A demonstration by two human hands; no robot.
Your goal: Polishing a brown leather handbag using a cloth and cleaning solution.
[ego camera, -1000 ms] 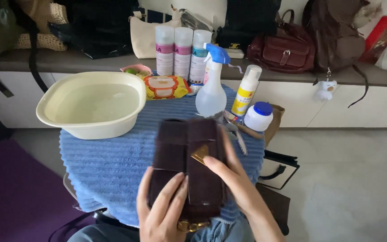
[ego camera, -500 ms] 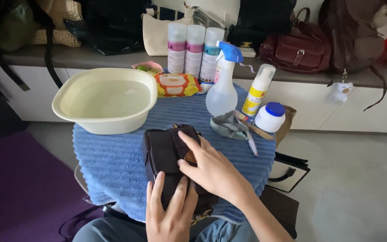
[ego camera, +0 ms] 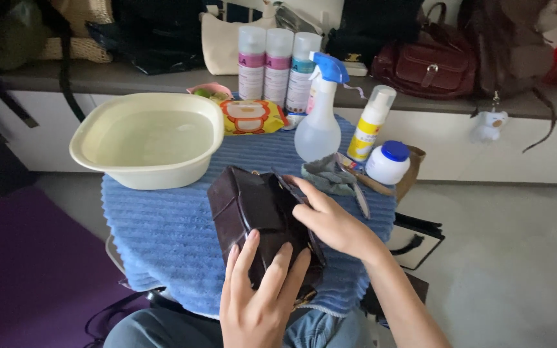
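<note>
Dark brown leather handbag (ego camera: pixel 253 216) lies on the blue ribbed towel (ego camera: pixel 162 225), near edge. Left hand (ego camera: pixel 259 299) flat on its near end, fingers spread; right hand (ego camera: pixel 330 219) curled over its right side, gripping. Behind the handbag: cream basin (ego camera: pixel 146 138) with water at left, grey cloth (ego camera: pixel 327 174), spray bottle (ego camera: pixel 320 122), white jar with blue lid (ego camera: pixel 388 161) at right. All stand clear of the hands.
</note>
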